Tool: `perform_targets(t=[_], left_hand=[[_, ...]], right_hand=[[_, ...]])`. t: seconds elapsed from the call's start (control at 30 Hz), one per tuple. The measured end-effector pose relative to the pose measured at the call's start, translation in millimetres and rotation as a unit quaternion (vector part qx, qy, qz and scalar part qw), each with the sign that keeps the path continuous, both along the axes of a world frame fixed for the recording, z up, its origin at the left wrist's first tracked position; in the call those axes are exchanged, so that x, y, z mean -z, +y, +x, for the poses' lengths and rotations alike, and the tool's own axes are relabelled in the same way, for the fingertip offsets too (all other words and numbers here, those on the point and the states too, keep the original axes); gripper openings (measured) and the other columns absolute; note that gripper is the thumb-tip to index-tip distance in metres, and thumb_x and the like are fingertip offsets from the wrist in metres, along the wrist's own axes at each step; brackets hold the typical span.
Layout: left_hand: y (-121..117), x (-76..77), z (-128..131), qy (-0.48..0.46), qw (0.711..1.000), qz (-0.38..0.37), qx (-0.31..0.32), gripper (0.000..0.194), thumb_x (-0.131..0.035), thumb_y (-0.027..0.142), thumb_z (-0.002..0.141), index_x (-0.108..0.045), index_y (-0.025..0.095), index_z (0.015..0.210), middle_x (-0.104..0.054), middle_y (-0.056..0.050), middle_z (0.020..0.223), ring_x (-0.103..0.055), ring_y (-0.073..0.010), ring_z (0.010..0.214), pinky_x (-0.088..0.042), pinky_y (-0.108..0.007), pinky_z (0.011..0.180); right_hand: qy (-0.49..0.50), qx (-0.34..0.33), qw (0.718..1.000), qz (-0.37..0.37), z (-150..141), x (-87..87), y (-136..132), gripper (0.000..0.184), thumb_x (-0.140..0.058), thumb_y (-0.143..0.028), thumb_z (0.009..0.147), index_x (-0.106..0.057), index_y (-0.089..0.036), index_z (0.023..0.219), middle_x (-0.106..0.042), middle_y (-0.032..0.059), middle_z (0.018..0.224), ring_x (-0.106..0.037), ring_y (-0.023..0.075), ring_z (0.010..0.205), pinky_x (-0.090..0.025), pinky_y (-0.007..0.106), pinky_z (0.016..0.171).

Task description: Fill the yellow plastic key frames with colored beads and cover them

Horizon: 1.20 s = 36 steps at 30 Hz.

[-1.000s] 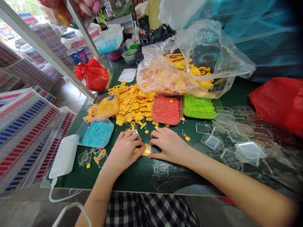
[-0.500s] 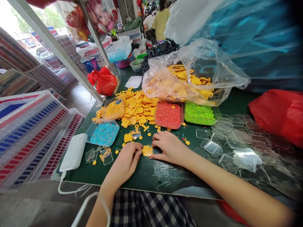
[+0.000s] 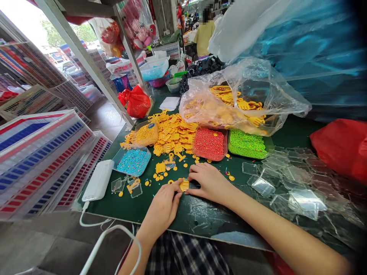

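Note:
A small flat yellow plastic piece [image 3: 185, 185] with slots lies at the front middle of the table, between my hands. My right hand [image 3: 208, 181] grips its right edge between thumb and fingers. From the left, my left hand [image 3: 164, 203] has its index finger on the piece and the thumb close below; the other fingers are curled. A yellow ring-shaped end [image 3: 171, 182] shows just above the left knuckles. Small yellow discs [image 3: 160, 176] and another slotted yellow piece [image 3: 160, 168] lie beyond. My fingers cover part of the held piece.
Trays of blue beads [image 3: 132, 162], yellow beads [image 3: 146, 134], red beads [image 3: 210, 143] and green beads [image 3: 248, 143] stand behind, around a yellow parts heap [image 3: 174, 131]. Clear plastic covers [image 3: 283, 172] lie right. A white power bank [image 3: 99, 179] with cable sits left. A person [image 3: 205, 36] is farther back.
The view has shifted, so the table sits slightly lower and farther right. My left index finger has moved onto the yellow piece; the right hand keeps its grip.

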<state>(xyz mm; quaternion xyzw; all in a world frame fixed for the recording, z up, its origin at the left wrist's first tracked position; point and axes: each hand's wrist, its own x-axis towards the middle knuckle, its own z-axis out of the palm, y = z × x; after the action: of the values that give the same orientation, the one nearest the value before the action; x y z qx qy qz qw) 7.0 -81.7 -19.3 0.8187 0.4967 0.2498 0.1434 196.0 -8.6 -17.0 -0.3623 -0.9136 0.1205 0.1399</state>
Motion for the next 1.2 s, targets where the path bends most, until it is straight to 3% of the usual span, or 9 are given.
perform_targets(t=[0.2,0.37,0.57,0.67,0.8,0.9,1.03,1.2], left_hand=[[-0.6,-0.5,6.5,-0.014,1.0,0.002,-0.016,0.015,-0.036,0.017,0.099,-0.051,0.021,0.095,-0.066,-0.011,0.119,-0.062,-0.0214,0.111,-0.053,-0.038,0.091],[11.7,-10.5,-23.6,-0.037,0.991,0.036,-0.12,0.014,-0.039,0.024,0.098,-0.052,0.021,0.093,-0.067,-0.008,0.102,-0.063,-0.0215,0.1,-0.05,-0.038,0.088],[28.5,-18.8,-72.8,0.08,0.959,0.147,-0.228,0.017,-0.046,0.032,0.096,-0.06,0.023,0.091,-0.065,-0.008,0.105,-0.057,-0.0263,0.103,-0.043,-0.044,0.09],[34.6,-19.2,-80.7,0.149,0.946,0.167,-0.234,0.017,-0.05,0.03,0.093,-0.064,0.023,0.088,-0.065,-0.008,0.106,-0.056,-0.029,0.103,-0.04,-0.046,0.09],[47.2,-24.3,-81.7,0.17,0.945,0.171,-0.22,0.019,-0.05,0.028,0.093,-0.066,0.021,0.086,-0.066,-0.01,0.105,-0.056,-0.0295,0.103,-0.04,-0.046,0.09],[67.7,-36.1,-83.7,0.182,0.944,0.177,-0.213,0.02,-0.049,0.03,0.093,-0.066,0.022,0.087,-0.067,-0.008,0.102,-0.057,-0.0284,0.101,-0.04,-0.044,0.089],[116.9,-59.0,-89.6,0.198,0.944,0.163,-0.208,0.02,-0.05,0.033,0.092,-0.066,0.02,0.088,-0.069,-0.007,0.098,-0.06,-0.0271,0.096,-0.041,-0.041,0.086],[191.9,-78.4,-98.6,0.242,0.951,0.03,-0.192,0.026,-0.05,0.035,0.091,-0.07,0.019,0.093,-0.07,-0.009,0.105,-0.06,-0.0274,0.101,-0.039,-0.041,0.091]], right_hand=[[0.02,-0.005,1.0,0.009,0.4,1.8,-0.6,0.031,-0.066,-0.047,0.084,-0.067,-0.016,0.081,-0.065,0.006,0.087,-0.058,0.0205,0.082,-0.037,0.032,0.07],[0.04,-0.007,0.999,0.024,1.7,7.3,-1.0,0.031,-0.075,-0.046,0.076,-0.065,-0.017,0.08,-0.064,0.0045,0.086,-0.059,0.0198,0.081,-0.04,0.032,0.071],[0.045,-0.007,0.999,0.028,2.0,10.4,-1.2,0.031,-0.076,-0.046,0.075,-0.065,-0.018,0.08,-0.063,0.0041,0.087,-0.059,0.0193,0.079,-0.041,0.032,0.071],[0.043,-0.002,0.999,0.02,1.5,10.0,-1.4,0.03,-0.077,-0.044,0.074,-0.065,-0.017,0.08,-0.064,0.004,0.087,-0.06,0.0196,0.08,-0.042,0.032,0.07],[0.037,-0.001,0.999,0.012,0.9,9.1,-1.7,0.03,-0.077,-0.044,0.075,-0.065,-0.017,0.08,-0.064,0.0044,0.087,-0.06,0.02,0.08,-0.043,0.033,0.07],[0.041,-0.002,0.999,0.016,0.9,8.6,-2.0,0.03,-0.077,-0.044,0.075,-0.065,-0.017,0.079,-0.064,0.0044,0.087,-0.061,0.0201,0.079,-0.044,0.033,0.07],[0.052,0.0,0.998,0.025,1.0,7.9,-2.1,0.028,-0.079,-0.042,0.073,-0.065,-0.018,0.078,-0.065,0.0041,0.085,-0.062,0.0199,0.078,-0.044,0.032,0.069],[0.049,0.005,0.999,0.023,0.4,8.8,-0.9,0.03,-0.08,-0.043,0.071,-0.065,-0.018,0.077,-0.064,0.0029,0.083,-0.06,0.0188,0.076,-0.042,0.031,0.067]])
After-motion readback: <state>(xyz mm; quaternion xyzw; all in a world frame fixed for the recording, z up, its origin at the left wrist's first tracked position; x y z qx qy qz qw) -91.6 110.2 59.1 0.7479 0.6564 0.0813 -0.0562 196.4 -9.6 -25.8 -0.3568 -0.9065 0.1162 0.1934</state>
